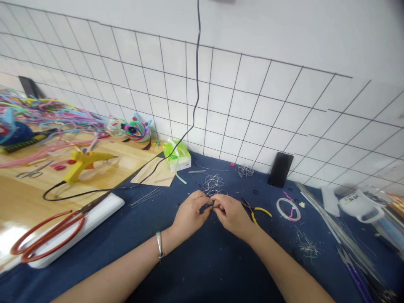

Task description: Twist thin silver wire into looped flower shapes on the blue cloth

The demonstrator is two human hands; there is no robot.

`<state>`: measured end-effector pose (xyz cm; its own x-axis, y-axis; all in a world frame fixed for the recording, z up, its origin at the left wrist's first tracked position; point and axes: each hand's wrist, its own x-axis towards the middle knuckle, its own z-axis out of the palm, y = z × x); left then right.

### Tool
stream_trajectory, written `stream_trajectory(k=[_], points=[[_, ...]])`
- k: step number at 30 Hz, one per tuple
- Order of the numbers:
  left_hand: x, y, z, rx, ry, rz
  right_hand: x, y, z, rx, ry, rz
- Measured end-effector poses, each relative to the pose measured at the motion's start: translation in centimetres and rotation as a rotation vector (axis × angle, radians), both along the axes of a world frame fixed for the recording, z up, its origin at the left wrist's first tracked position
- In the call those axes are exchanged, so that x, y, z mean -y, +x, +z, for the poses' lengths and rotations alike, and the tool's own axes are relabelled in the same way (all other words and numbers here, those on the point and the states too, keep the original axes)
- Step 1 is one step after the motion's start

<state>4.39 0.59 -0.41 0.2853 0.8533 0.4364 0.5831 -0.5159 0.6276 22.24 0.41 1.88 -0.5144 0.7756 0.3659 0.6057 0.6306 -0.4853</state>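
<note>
My left hand point(193, 212) and my right hand point(232, 213) meet over the dark blue cloth point(202, 269), fingertips almost touching. Both are closed in a pinch around something small and dark that I cannot make out. Just beyond the fingers lies a loose tangle of thin wire point(213, 183); whether it joins what I pinch is hidden. Pliers with yellow handles point(262, 210) rest beside my right hand, partly behind it. Several straight thin wires point(147, 196) lie to the left of my left hand.
At left are red-handled scissors point(53, 235) on a white box point(109, 208) and a yellow glue gun point(85, 162), its black cord crossing the table. A tissue pack point(177, 155), phone point(280, 169), tape ring point(288, 209), purple-handled pliers point(355, 271), long wires point(341, 221) and mug point(358, 205) surround the cloth.
</note>
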Motion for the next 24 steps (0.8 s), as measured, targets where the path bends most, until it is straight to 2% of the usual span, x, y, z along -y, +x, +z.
stream_trajectory(k=[5,12,18,20,24], points=[[-0.1,-0.1,0.2,-0.036,0.000,0.003,0.1,0.0,0.4,-0.017,-0.023,0.007],[-0.3,-0.4,0.4,0.031,-0.027,-0.028,0.0,0.0,0.4,-0.049,-0.027,0.004],[-0.5,-0.4,0.3,0.029,0.019,-0.019,0.2,-0.1,0.8,-0.146,-0.053,0.019],[-0.6,-0.6,0.3,0.043,0.018,-0.009,0.2,0.1,1.4,-0.229,-0.042,-0.026],[-1.0,-0.9,0.3,0.079,0.008,0.017,-0.3,1.1,2.4,-0.410,-0.058,-0.223]])
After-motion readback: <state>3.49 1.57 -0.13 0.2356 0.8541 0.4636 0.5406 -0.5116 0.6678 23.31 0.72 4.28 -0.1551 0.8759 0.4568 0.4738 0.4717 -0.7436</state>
